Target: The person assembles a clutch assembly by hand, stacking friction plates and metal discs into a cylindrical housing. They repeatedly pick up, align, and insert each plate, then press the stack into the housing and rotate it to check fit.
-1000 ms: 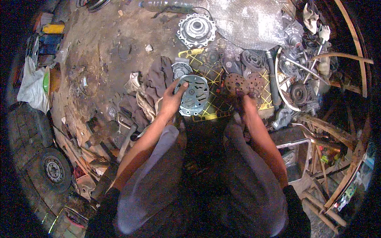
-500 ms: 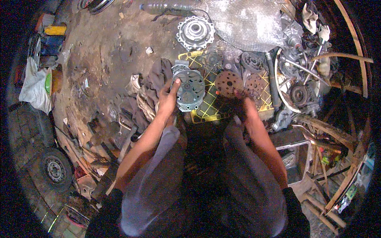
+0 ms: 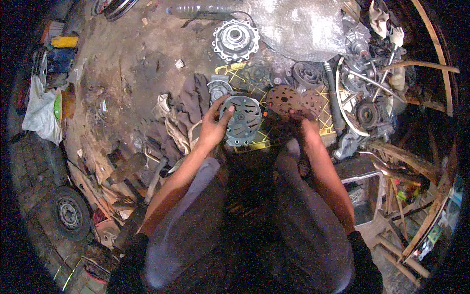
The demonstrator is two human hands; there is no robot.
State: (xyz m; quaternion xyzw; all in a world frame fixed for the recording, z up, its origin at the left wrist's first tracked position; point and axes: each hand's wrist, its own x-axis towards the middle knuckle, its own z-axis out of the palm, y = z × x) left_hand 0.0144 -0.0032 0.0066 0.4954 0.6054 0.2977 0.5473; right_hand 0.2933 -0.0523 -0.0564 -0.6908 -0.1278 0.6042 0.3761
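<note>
Two bare hands are at work over one yellow lattice crate (image 3: 254,146). The left hand (image 3: 213,126) has hold of one grey slotted disc (image 3: 241,117), thumb on its face and fingers curled around its left edge. That disc is above the crate's left part, just in front of one silver metal part (image 3: 219,88).

Two brown discs (image 3: 278,100), each dotted with holes, are side by side over the crate's right part. The right hand (image 3: 305,123) is at their near edges, but its fingers are in deep shadow, so I cannot tell how far open it is or whether it grips either one.

Beyond the crate, one round silver housing (image 3: 236,40) rests on the floor (image 3: 132,44), with one clear plastic bottle (image 3: 205,9) farther back.
</note>
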